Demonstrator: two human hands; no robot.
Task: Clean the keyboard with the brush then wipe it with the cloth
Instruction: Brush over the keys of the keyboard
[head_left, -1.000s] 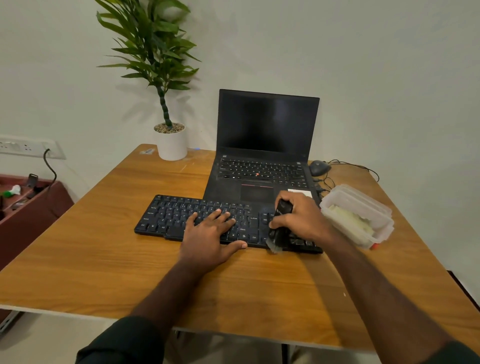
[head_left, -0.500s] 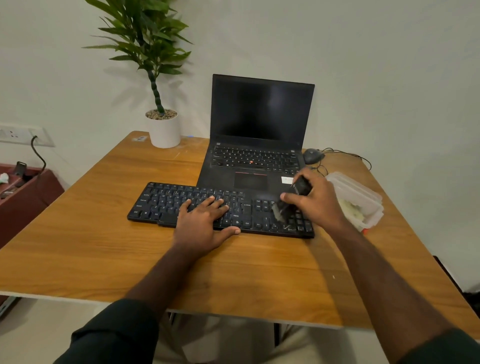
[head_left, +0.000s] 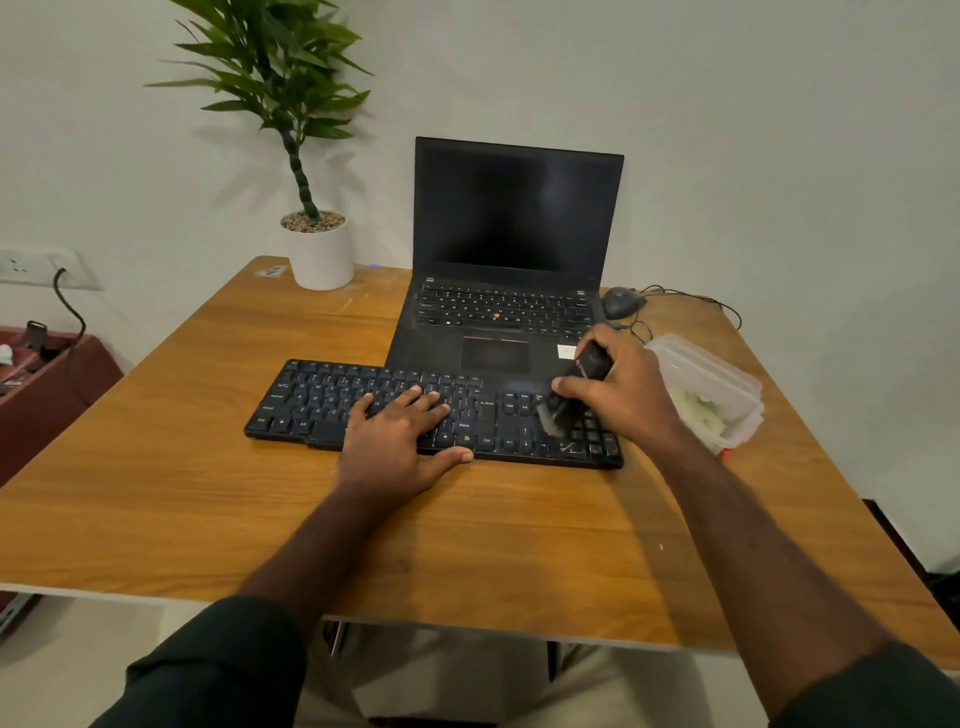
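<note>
Brushing stage: stroke has shifted back up the number pad, right of centre frame.

Right hand (head_left: 621, 392) clamps the small black brush (head_left: 574, 387), grey bristles on the flat black keyboard (head_left: 395, 405), higher than 1.0 s ago. Left hand (head_left: 397, 441) stays flat, fingers spread, pinning the keys. Clear plastic tub (head_left: 727, 374) at right holds a pale bundle, possibly the cloth; wiping not begun.

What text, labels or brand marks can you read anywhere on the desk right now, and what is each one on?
"Ctrl": key on the bottom row of the black keyboard, left corner and again right of the space bar.
"Alt": key on the same bottom row, faint.
Other keyboard legends: too small and blurred to read.
Laptop key legends: too small.
White sticker on the laptop palm rest: unreadable.
Print on the brush handle: blurred.
</note>
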